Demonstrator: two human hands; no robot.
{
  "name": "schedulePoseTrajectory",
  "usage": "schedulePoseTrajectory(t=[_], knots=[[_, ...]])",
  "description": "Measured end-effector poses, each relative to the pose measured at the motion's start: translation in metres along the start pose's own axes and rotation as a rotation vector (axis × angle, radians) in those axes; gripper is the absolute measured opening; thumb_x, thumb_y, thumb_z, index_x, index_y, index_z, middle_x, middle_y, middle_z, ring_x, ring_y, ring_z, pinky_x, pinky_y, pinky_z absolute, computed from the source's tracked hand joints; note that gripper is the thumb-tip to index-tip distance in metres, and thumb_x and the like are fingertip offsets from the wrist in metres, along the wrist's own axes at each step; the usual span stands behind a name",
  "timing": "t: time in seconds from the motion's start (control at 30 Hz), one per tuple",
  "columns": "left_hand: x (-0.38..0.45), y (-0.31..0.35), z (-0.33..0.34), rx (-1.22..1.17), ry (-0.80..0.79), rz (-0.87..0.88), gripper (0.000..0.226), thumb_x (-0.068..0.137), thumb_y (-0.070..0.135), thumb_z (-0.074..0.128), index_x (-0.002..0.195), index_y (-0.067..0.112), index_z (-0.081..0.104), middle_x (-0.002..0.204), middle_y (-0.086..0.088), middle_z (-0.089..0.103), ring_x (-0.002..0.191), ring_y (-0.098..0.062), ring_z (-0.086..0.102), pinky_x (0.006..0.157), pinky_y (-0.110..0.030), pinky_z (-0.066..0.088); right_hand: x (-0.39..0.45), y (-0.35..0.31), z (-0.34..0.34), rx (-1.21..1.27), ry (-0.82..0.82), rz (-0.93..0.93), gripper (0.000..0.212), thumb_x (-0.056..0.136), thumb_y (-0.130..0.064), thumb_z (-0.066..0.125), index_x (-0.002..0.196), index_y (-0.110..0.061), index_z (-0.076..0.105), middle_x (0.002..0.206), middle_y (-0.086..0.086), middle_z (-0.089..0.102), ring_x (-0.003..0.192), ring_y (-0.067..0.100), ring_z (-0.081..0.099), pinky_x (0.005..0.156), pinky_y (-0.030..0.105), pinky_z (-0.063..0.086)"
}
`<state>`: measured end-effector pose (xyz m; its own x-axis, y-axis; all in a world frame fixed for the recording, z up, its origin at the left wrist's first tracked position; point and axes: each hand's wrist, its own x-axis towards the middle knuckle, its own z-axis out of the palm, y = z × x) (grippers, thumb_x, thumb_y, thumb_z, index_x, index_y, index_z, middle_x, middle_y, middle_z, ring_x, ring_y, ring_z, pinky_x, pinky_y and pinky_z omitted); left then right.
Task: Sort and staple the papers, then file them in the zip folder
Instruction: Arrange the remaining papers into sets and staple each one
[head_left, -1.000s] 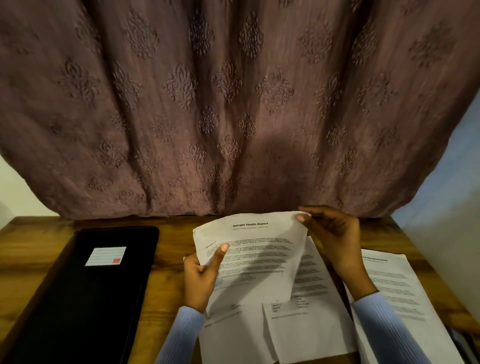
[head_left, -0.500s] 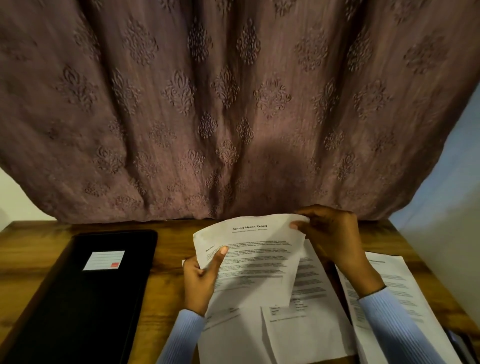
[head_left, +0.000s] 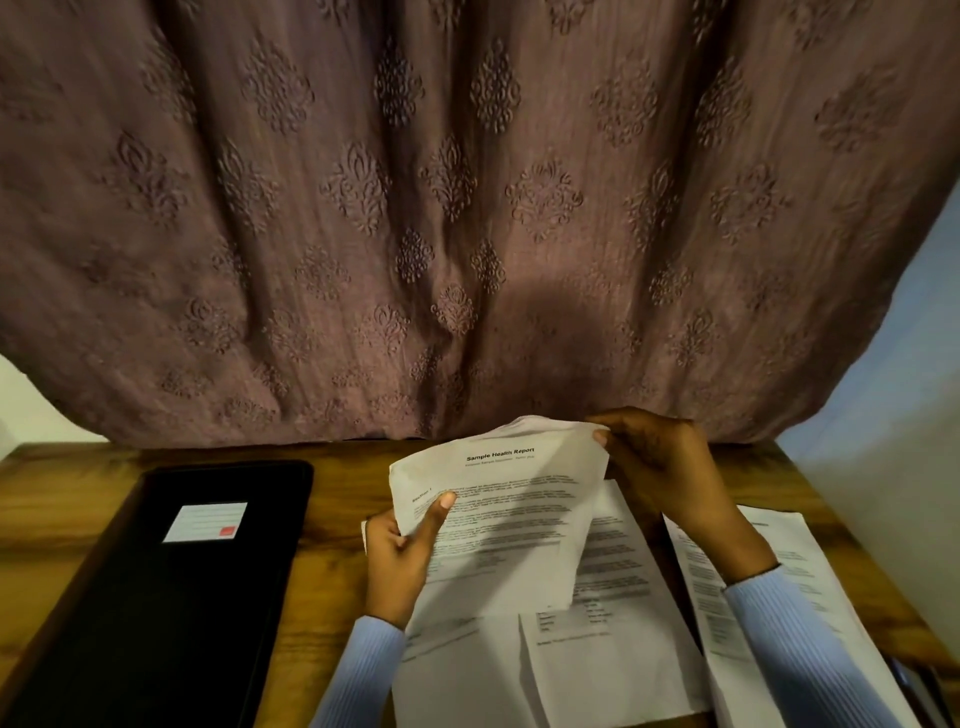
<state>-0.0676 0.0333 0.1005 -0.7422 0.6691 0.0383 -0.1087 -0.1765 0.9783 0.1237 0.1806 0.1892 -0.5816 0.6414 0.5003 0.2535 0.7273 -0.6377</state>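
Both hands grip the report (head_left: 498, 499) above the table (head_left: 332, 519): left hand (head_left: 397, 564) pinches its left edge, right hand (head_left: 657, 467) its top right corner; folder (head_left: 156, 597) lies flat left, nearer left hand, long axis running away

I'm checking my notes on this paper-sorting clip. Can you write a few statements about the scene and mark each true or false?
1. Both hands hold the sheet headed "Sample Health Report". True: the left hand pinches its left edge, the right hand its top right corner.
2. The black folder lies to the right of the papers. False: it lies to their left.
3. A white label sits on the folder. True.
4. The held sheet lies flat on the table. False: it is lifted, above other sheets.
5. More printed sheets lie under the right forearm. True.
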Motion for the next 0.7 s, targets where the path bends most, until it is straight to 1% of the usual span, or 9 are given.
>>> schedulePoseTrajectory(t=[0.07, 0.13, 0.2, 0.27, 0.33, 0.4, 0.47, 0.57, 0.7], knots=[[0.0, 0.001, 0.0, -0.004, -0.012, 0.01, 0.021, 0.082, 0.002, 0.063, 0.103, 0.004, 0.064, 0.094, -0.003, 0.07, 0.081, -0.009, 0.071, 0.058, -0.018, 0.054, 0.002, -0.001, 0.0, -0.175, 0.056, -0.054, 0.018, 0.078, 0.002, 0.068, 0.092, -0.01, 0.071, 0.087, -0.008, 0.067, 0.07, -0.011, 0.057, 0.064, -0.006, 0.039], [0.0, 0.001, 0.0, -0.012, -0.02, 0.009, 0.021, 0.082, 0.002, 0.063, 0.104, 0.004, 0.064, 0.093, -0.003, 0.071, 0.082, -0.011, 0.071, 0.06, -0.019, 0.054, 0.005, 0.0, -0.001, -0.293, 0.082, -0.091, 0.019, 0.071, 0.003, 0.073, 0.087, -0.007, 0.071, 0.08, 0.004, 0.07, 0.067, 0.001, 0.058, 0.064, -0.008, 0.037], [0.001, 0.001, 0.0, -0.024, -0.02, 0.007, 0.02, 0.082, 0.003, 0.064, 0.102, 0.004, 0.065, 0.087, 0.002, 0.074, 0.083, -0.014, 0.071, 0.06, -0.02, 0.055, 0.008, 0.002, 0.0, -0.336, 0.1, -0.102, 0.02, 0.069, 0.004, 0.074, 0.086, -0.006, 0.07, 0.079, 0.008, 0.071, 0.067, 0.007, 0.06, 0.065, -0.009, 0.036], [0.001, 0.002, -0.001, -0.037, -0.014, 0.001, 0.017, 0.082, 0.002, 0.063, 0.098, 0.007, 0.066, 0.081, 0.007, 0.074, 0.081, -0.014, 0.071, 0.059, -0.02, 0.055, 0.01, 0.002, 0.001, -0.286, 0.11, -0.1, 0.022, 0.073, 0.005, 0.071, 0.092, -0.005, 0.07, 0.086, 0.008, 0.07, 0.073, 0.006, 0.061, 0.067, -0.01, 0.035], [0.002, 0.004, -0.001, -0.043, -0.012, 0.0, 0.016, 0.083, 0.002, 0.063, 0.097, 0.009, 0.065, 0.08, 0.008, 0.074, 0.08, -0.013, 0.071, 0.058, -0.019, 0.055, 0.01, 0.002, 0.001, -0.198, 0.115, -0.066, 0.021, 0.078, 0.005, 0.067, 0.097, -0.004, 0.065, 0.089, 0.002, 0.067, 0.076, -0.002, 0.058, 0.069, -0.008, 0.038], [0.003, 0.005, -0.002, -0.054, -0.015, -0.002, 0.017, 0.083, 0.002, 0.062, 0.099, 0.008, 0.065, 0.081, 0.006, 0.074, 0.08, -0.013, 0.071, 0.058, -0.02, 0.055, 0.009, 0.003, 0.001, -0.168, 0.106, -0.088, 0.016, 0.081, 0.006, 0.063, 0.093, -0.005, 0.062, 0.086, -0.004, 0.062, 0.076, -0.01, 0.055, 0.067, -0.005, 0.041], [0.003, 0.005, -0.004, -0.055, -0.012, 0.001, 0.018, 0.083, 0.002, 0.062, 0.101, 0.005, 0.064, 0.085, 0.003, 0.074, 0.081, -0.014, 0.071, 0.059, -0.02, 0.055, 0.007, 0.004, 0.002, -0.148, 0.066, -0.108, 0.018, 0.081, 0.008, 0.062, 0.091, -0.007, 0.064, 0.091, -0.005, 0.062, 0.081, -0.006, 0.056, 0.07, -0.002, 0.043], [0.003, 0.008, -0.005, -0.048, -0.03, 0.015, 0.015, 0.083, 0.0, 0.062, 0.096, 0.007, 0.066, 0.081, 0.005, 0.074, 0.08, -0.013, 0.071, 0.058, -0.02, 0.055, 0.006, 0.007, 0.003, -0.059, 0.01, -0.042, 0.02, 0.078, 0.002, 0.068, 0.093, -0.01, 0.067, 0.094, -0.005, 0.065, 0.081, -0.002, 0.062, 0.072, 0.007, 0.05], [0.005, 0.01, -0.007, -0.037, -0.056, 0.017, 0.015, 0.083, -0.001, 0.061, 0.091, 0.01, 0.066, 0.077, 0.009, 0.074, 0.076, -0.01, 0.071, 0.057, -0.017, 0.053, 0.011, 0.005, 0.006, 0.07, 0.063, 0.03, 0.024, 0.079, -0.004, 0.069, 0.088, -0.026, 0.064, 0.087, -0.014, 0.066, 0.079, -0.006, 0.065, 0.07, 0.009, 0.052]])
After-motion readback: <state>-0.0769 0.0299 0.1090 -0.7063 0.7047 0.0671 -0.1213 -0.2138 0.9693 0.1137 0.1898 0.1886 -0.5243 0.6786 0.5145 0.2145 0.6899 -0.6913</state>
